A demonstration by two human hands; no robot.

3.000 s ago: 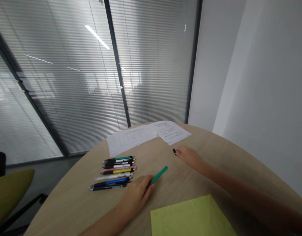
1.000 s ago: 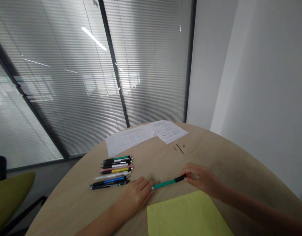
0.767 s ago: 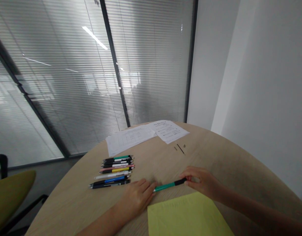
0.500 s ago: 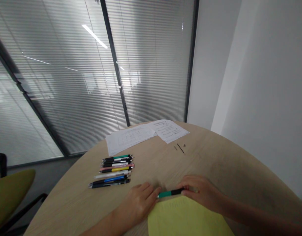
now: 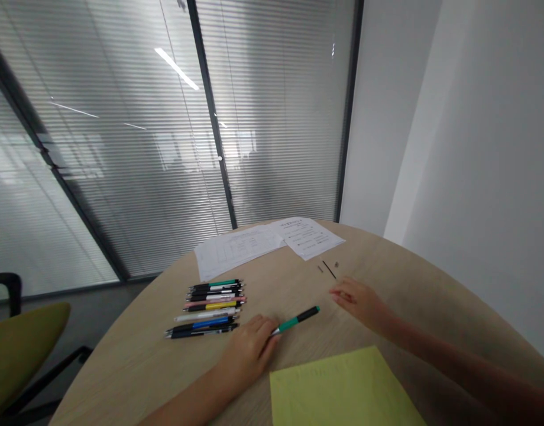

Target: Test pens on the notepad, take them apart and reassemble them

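On the round wooden table (image 5: pixel 414 296), my left hand (image 5: pixel 249 349) is closed on one end of a green pen (image 5: pixel 295 320). The pen has a black front section and points up and to the right, just off the table. My right hand (image 5: pixel 358 299) is off the pen, its fingers stretched forward with nothing in them. It lies just short of a thin black rod and two tiny parts (image 5: pixel 328 268) on the table.
A row of several pens (image 5: pixel 210 307) lies to the left of my left hand. White printed sheets (image 5: pixel 240 248) lie at the far edge. A yellow sheet (image 5: pixel 343 390) is close to me. An olive chair (image 5: pixel 19 349) stands at the left, before a glass wall with blinds.
My right hand has let go of the pen's black end and moved away from me toward the small parts. The left hand has swung the pen back up off the yellow sheet.
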